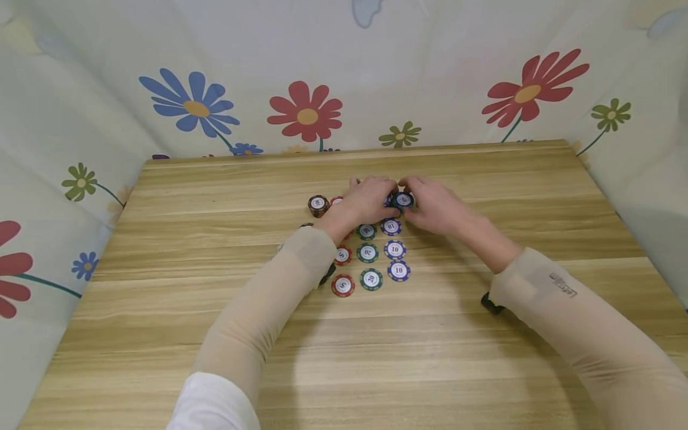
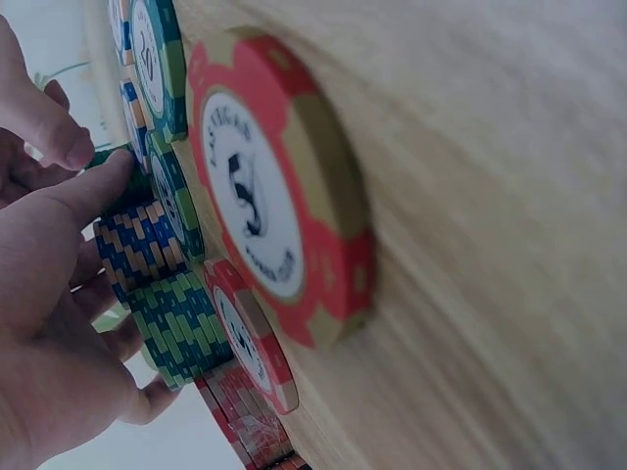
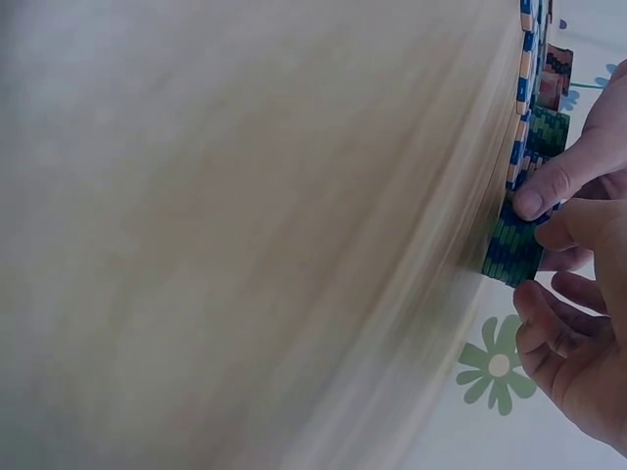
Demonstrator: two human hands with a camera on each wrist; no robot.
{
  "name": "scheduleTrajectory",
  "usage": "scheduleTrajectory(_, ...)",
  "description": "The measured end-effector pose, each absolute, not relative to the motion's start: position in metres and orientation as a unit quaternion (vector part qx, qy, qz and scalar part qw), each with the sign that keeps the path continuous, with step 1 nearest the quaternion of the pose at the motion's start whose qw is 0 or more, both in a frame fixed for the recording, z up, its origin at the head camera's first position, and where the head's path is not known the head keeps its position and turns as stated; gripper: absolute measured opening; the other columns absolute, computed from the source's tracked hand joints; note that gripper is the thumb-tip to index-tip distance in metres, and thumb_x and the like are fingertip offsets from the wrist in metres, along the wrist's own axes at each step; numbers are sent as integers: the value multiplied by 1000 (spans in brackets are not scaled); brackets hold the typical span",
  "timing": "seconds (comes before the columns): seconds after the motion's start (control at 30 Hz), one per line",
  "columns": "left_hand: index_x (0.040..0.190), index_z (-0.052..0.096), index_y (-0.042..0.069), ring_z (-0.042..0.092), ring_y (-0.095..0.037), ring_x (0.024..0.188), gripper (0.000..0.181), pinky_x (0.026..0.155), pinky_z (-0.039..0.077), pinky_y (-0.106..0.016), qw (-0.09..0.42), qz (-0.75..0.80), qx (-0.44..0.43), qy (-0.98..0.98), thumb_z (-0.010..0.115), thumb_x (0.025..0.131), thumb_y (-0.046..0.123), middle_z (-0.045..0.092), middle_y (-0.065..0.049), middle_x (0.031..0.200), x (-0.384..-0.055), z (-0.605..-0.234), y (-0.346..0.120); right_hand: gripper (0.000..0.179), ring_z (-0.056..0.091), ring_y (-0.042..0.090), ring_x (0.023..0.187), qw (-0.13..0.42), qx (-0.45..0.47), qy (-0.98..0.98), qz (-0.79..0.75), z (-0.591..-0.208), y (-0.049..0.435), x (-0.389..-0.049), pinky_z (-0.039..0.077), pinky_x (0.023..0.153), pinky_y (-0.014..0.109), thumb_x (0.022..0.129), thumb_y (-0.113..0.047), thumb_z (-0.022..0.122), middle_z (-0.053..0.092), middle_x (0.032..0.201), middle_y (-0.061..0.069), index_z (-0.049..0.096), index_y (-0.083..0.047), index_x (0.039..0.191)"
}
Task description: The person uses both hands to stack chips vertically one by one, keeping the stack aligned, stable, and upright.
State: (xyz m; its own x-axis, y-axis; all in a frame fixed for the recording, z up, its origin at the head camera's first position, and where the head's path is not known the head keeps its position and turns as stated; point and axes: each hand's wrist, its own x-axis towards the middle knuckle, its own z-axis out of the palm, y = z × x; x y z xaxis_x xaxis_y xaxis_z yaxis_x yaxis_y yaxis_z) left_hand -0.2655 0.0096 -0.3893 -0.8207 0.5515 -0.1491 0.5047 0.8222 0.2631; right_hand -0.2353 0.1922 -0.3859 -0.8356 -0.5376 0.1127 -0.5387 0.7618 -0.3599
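Note:
A dark green and blue poker chip stack (image 1: 402, 200) stands at the right end of the back row, between the two hands. My left hand (image 1: 371, 200) reaches over the back row, its thumb and index finger gripping this stack from the left. My right hand (image 1: 438, 206) pinches the same stack from the right. In the left wrist view, a blue and tan chip stack (image 2: 142, 253) and a green chip stack (image 2: 181, 333) stand beside my left fingers. Nearer me lie single chips: red fives (image 1: 343, 285), green twenties (image 1: 371, 279) and blue tens (image 1: 399, 270).
A black chip stack (image 1: 318, 204) stands at the left end of the back row, with a red stack (image 1: 336, 200) next to it. Part of the chip rows is hidden under my left forearm. The wooden table (image 1: 215, 197) meets a flower-printed curtain (image 1: 365, 71) at the back.

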Motion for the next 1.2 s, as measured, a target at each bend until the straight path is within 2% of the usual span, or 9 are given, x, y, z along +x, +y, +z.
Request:
scheduleTrajectory(0.43,137,58,19,49,-22,127,47,103,28,-52,110,105,278,948,67,99,45,59,1,136,-265,-389,11,52,62,41,110,-2,278,-941,193,-387,192,-237,51,91,52,91,-6,72,58,128,31,50,13,134)
scheduleTrajectory(0.8,138,58,17,50,-21,125,49,102,29,-50,120,105,284,946,67,99,45,59,0,134,-266,-387,9,61,57,43,120,-18,266,-944,194,-386,195,-234,46,99,54,93,-10,73,50,141,33,45,12,142)
scheduleTrajectory(1.07,144,55,15,50,-20,129,53,106,29,-50,126,117,303,937,66,100,44,55,-2,141,-269,-386,0,67,62,35,102,-28,250,-949,188,-382,199,-230,52,87,50,92,-11,75,49,141,30,41,9,146)
scheduleTrajectory(1.2,144,55,13,50,-23,130,57,108,28,-52,119,132,308,935,67,99,45,55,-4,142,-269,-385,-6,67,61,36,106,-31,246,-950,188,-379,197,-228,52,89,50,93,-12,75,49,141,28,41,7,147)
